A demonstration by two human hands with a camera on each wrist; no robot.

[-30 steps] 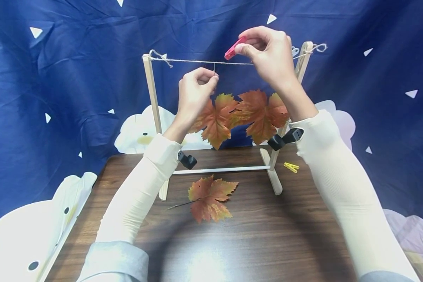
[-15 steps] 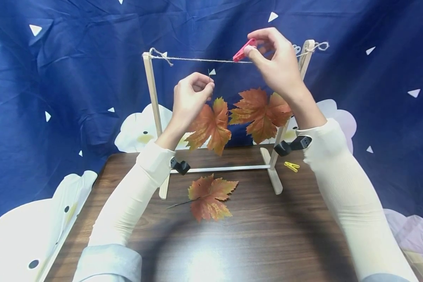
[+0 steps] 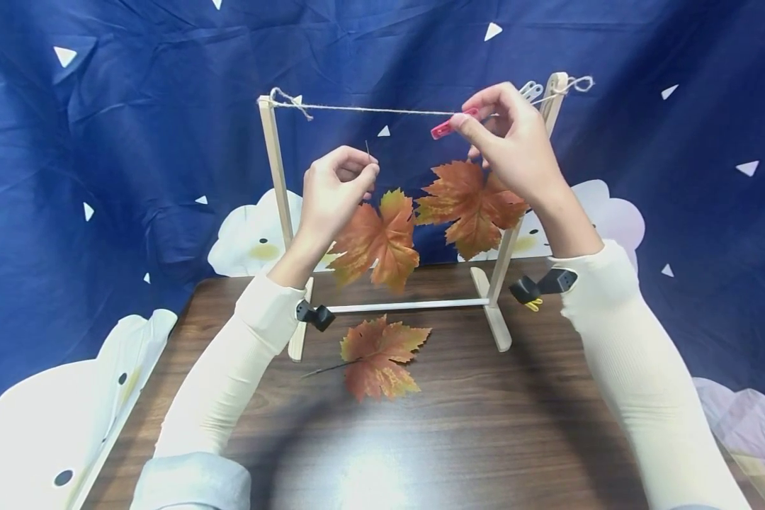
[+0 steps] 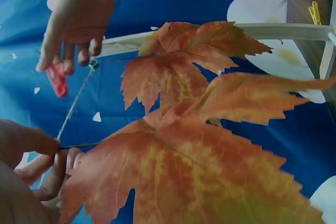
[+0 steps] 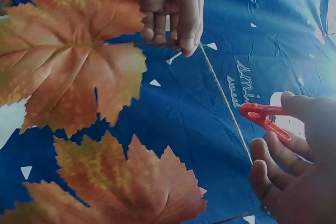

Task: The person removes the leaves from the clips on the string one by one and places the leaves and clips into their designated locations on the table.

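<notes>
My left hand (image 3: 334, 188) pinches the thin stem of an orange maple leaf (image 3: 382, 244); the blade hangs below the fingers, and the stem tip sticks up under the string (image 3: 357, 108). My right hand (image 3: 516, 145) holds a red clothespin (image 5: 253, 112) between thumb and fingers, close to the string in the head view. Behind and below that hand hangs a second maple leaf (image 3: 468, 205), its upper stem hidden by the hand. A third maple leaf (image 3: 382, 358) lies on the table, stem pointing left.
The string runs between two wooden posts (image 3: 274, 163), joined low down by a white rod (image 3: 414, 305). A white clothespin (image 3: 531, 90) is near the right post. On the table (image 3: 459, 439), a yellow clothespin (image 4: 314, 12) lies right of the stand. A blue curtain (image 3: 134, 142) hangs behind.
My left hand has moved down and left with its leaf, drawing the stem tip away from the string. The right hand has shifted right and lower with the red clothespin.
</notes>
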